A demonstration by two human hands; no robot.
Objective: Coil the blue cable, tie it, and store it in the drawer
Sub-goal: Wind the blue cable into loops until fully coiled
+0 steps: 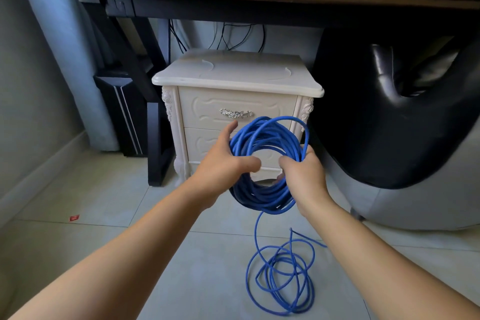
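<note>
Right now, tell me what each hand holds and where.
Both hold the coiled cable: the left hand its left side, thumb through the loop; the right hand its right side, fingers curled round the strands.

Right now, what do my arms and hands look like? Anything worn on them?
No sleeves: the left arm and right arm are bare to the frame's edge. Left hand and right hand wear no glove, watch or bracelet; no ring shows.

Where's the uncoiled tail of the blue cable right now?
Head view, lower centre-right: loose loops lie on the floor tiles, trailing down from the coil, in front of the white nightstand.
</note>
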